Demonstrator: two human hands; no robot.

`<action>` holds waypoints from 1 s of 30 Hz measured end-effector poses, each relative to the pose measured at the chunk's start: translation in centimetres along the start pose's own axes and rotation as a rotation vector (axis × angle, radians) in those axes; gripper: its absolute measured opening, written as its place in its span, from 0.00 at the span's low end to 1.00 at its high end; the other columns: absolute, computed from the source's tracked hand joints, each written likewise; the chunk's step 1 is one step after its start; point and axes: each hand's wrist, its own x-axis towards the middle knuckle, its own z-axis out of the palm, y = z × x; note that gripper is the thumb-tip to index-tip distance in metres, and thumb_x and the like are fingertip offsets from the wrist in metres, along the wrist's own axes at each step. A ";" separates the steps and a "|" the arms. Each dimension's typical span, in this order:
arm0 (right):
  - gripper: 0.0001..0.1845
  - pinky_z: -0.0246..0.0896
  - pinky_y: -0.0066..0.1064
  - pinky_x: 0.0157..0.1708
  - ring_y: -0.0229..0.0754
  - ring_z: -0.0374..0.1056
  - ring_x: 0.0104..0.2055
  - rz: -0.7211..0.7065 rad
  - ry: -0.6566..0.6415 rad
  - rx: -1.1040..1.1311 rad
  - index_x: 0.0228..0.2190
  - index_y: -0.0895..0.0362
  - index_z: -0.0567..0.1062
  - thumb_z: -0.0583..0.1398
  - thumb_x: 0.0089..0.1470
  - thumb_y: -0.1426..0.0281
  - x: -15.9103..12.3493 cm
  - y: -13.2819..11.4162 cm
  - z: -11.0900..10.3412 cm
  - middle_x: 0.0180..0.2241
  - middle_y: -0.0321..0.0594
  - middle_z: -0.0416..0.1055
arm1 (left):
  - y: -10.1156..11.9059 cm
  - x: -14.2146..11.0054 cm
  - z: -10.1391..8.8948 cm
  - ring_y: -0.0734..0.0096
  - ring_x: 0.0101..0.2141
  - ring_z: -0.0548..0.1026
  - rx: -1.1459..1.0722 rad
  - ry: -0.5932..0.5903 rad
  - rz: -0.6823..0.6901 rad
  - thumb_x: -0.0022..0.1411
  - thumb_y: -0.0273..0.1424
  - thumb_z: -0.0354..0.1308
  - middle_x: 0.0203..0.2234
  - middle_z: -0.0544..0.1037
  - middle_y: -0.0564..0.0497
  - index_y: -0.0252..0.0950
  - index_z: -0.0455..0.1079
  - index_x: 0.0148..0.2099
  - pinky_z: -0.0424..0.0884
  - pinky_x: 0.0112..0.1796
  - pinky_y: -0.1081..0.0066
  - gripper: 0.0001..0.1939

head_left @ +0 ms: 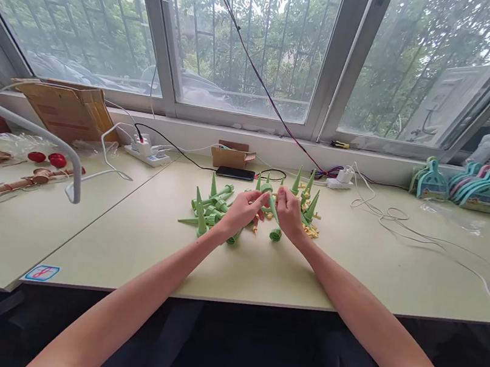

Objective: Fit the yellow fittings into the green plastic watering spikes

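Both my hands meet over a heap of green cone-shaped spikes (211, 206) on the pale green table (351, 273). My left hand (243, 211) is closed in a pinch on the upper end of one green spike (274, 212). My right hand (289, 211) is closed round the same spike from the right, its open round end (275, 234) hanging just below. Small yellow parts (310, 231) lie beside my right hand. More spikes (309, 199) stand upright behind my hands.
A black phone (235, 173), a small cardboard box (231, 155) and a power strip (148, 154) with cables sit near the window. Teal plastic pieces (479, 185) stand far right. Wooden toys with red balls (46, 159) and a curved white tube (27, 129) are at left.
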 end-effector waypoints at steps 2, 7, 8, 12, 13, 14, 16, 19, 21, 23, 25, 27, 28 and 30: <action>0.23 0.49 0.33 0.23 0.38 0.53 0.19 -0.003 -0.001 -0.010 0.23 0.52 0.57 0.46 0.66 0.54 0.1 0.1 0.0 0.17 0.33 0.57 | 0.0 -0.1 0.0 0.76 0.22 0.72 0.024 -0.001 0.033 0.55 0.54 0.60 0.29 0.71 0.50 0.33 0.68 0.32 0.67 0.17 0.76 0.26; 0.24 0.50 0.33 0.23 0.38 0.55 0.19 0.023 -0.016 0.000 0.22 0.52 0.58 0.46 0.65 0.53 0.3 0.4 -0.1 0.17 0.33 0.58 | 0.1 -0.1 0.1 0.75 0.22 0.72 0.085 0.013 0.089 0.55 0.50 0.62 0.31 0.73 0.49 0.33 0.68 0.32 0.67 0.17 0.76 0.22; 0.24 0.51 0.32 0.23 0.38 0.55 0.19 0.028 -0.017 0.007 0.22 0.52 0.58 0.47 0.65 0.52 0.3 0.4 -0.1 0.17 0.33 0.58 | 0.1 -0.1 0.1 0.75 0.22 0.72 0.094 0.014 0.096 0.56 0.49 0.62 0.31 0.74 0.49 0.33 0.68 0.32 0.67 0.17 0.75 0.21; 0.26 0.50 0.32 0.22 0.37 0.54 0.19 0.016 -0.003 0.011 0.21 0.52 0.57 0.48 0.64 0.50 0.3 0.4 -0.1 0.16 0.33 0.58 | 0.1 0.0 0.0 0.74 0.22 0.72 0.119 0.013 0.121 0.57 0.46 0.61 0.34 0.75 0.48 0.34 0.69 0.36 0.67 0.17 0.75 0.18; 0.26 0.49 0.32 0.21 0.37 0.54 0.19 0.008 0.002 0.009 0.21 0.52 0.57 0.48 0.64 0.50 0.3 0.4 -0.1 0.16 0.33 0.58 | 0.1 0.1 0.0 0.75 0.22 0.71 0.127 0.018 0.129 0.58 0.45 0.61 0.34 0.75 0.48 0.34 0.70 0.36 0.66 0.17 0.75 0.18; 0.26 0.49 0.31 0.21 0.37 0.54 0.19 0.001 0.009 0.007 0.21 0.52 0.57 0.48 0.64 0.50 0.3 0.4 -0.1 0.16 0.33 0.58 | 0.0 0.1 0.1 0.75 0.21 0.71 0.137 0.026 0.137 0.58 0.45 0.60 0.34 0.75 0.48 0.34 0.69 0.36 0.65 0.17 0.75 0.17; 0.25 0.49 0.31 0.21 0.37 0.53 0.19 -0.012 0.020 0.006 0.21 0.52 0.58 0.48 0.65 0.51 0.2 0.3 -0.1 0.17 0.33 0.58 | 0.0 0.0 0.1 0.76 0.21 0.70 0.158 0.054 0.152 0.59 0.45 0.60 0.34 0.74 0.48 0.35 0.69 0.36 0.64 0.17 0.76 0.17; 0.24 0.48 0.31 0.22 0.36 0.52 0.19 -0.046 0.043 -0.008 0.22 0.53 0.57 0.46 0.66 0.52 0.1 0.0 0.0 0.17 0.32 0.57 | 0.0 -0.1 0.2 0.78 0.20 0.69 0.191 0.113 0.164 0.59 0.45 0.60 0.32 0.73 0.50 0.35 0.68 0.36 0.63 0.18 0.76 0.17; 0.24 0.47 0.31 0.22 0.36 0.51 0.19 -0.083 0.069 -0.031 0.22 0.53 0.56 0.46 0.66 0.53 0.1 -0.2 0.0 0.17 0.31 0.56 | 0.0 -0.2 0.3 0.79 0.21 0.69 0.208 0.149 0.171 0.58 0.45 0.60 0.32 0.72 0.51 0.36 0.67 0.35 0.63 0.19 0.77 0.17; 0.24 0.47 0.30 0.23 0.35 0.50 0.20 -0.115 0.099 -0.051 0.22 0.53 0.55 0.46 0.66 0.54 0.0 -0.5 0.1 0.17 0.31 0.54 | 0.1 -0.2 0.3 0.79 0.20 0.68 0.205 0.166 0.172 0.58 0.46 0.61 0.28 0.71 0.53 0.36 0.66 0.33 0.63 0.19 0.77 0.18; 0.23 0.46 0.30 0.22 0.35 0.49 0.20 -0.129 0.120 -0.062 0.22 0.53 0.54 0.46 0.66 0.54 0.0 -0.7 0.0 0.17 0.30 0.54 | 0.1 -0.3 0.5 0.78 0.19 0.67 0.161 0.150 0.147 0.58 0.49 0.60 0.23 0.68 0.54 0.36 0.63 0.29 0.62 0.18 0.76 0.21; 0.23 0.46 0.29 0.23 0.34 0.49 0.20 -0.135 0.129 -0.072 0.23 0.53 0.55 0.46 0.66 0.54 -0.1 -0.9 0.0 0.18 0.30 0.55 | 0.2 -0.2 0.6 0.76 0.18 0.66 0.073 0.115 0.100 0.58 0.53 0.58 0.19 0.65 0.55 0.36 0.63 0.26 0.61 0.17 0.75 0.24; 0.23 0.46 0.29 0.23 0.34 0.49 0.20 -0.137 0.131 -0.076 0.23 0.53 0.55 0.46 0.66 0.54 -0.1 -0.9 0.0 0.18 0.30 0.56 | 0.2 -0.2 0.6 0.76 0.17 0.66 0.016 0.100 0.067 0.58 0.54 0.57 0.18 0.65 0.54 0.36 0.63 0.25 0.61 0.17 0.74 0.26; 0.23 0.46 0.29 0.23 0.34 0.50 0.20 -0.145 0.124 -0.082 0.23 0.53 0.55 0.46 0.66 0.54 -0.2 -0.9 0.0 0.18 0.30 0.56 | 0.2 -0.1 0.6 0.76 0.17 0.66 -0.105 0.079 -0.016 0.58 0.57 0.54 0.18 0.67 0.52 0.35 0.65 0.24 0.62 0.17 0.73 0.29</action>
